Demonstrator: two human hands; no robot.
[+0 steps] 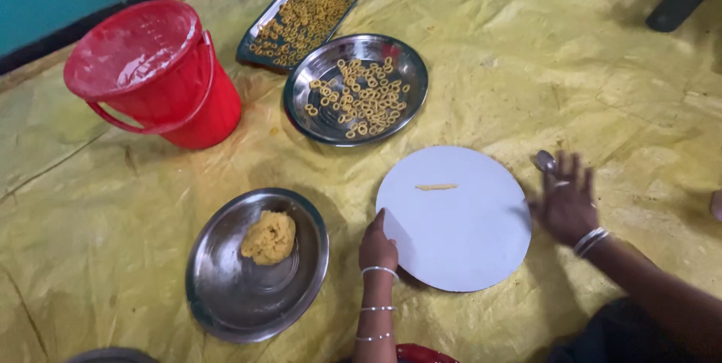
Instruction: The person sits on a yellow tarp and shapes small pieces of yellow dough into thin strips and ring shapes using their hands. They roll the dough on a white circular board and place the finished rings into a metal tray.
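Left hand (pixel 377 246), fingers curled together, rests at the white round board's (pixel 466 243) edge; a dough strip (pixel 435 187) lies on it. Right hand (pixel 565 201), fingers spread, hovers blurred beside a spoon (pixel 544 160).

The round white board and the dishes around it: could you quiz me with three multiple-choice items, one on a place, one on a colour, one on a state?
1. Where does the thin dough strip lie?
A. on the round white board
B. in the bucket
C. on the yellow sheet

2. What colour is the bucket?
A. blue
B. red
C. green

3. How is the left hand?
A. gripping a spoon
B. closed, at the board's edge
C. inside the dough plate

Answers:
1 A, the strip rests on the board's upper part.
2 B, it is red throughout.
3 B, its curled fingers hold nothing.
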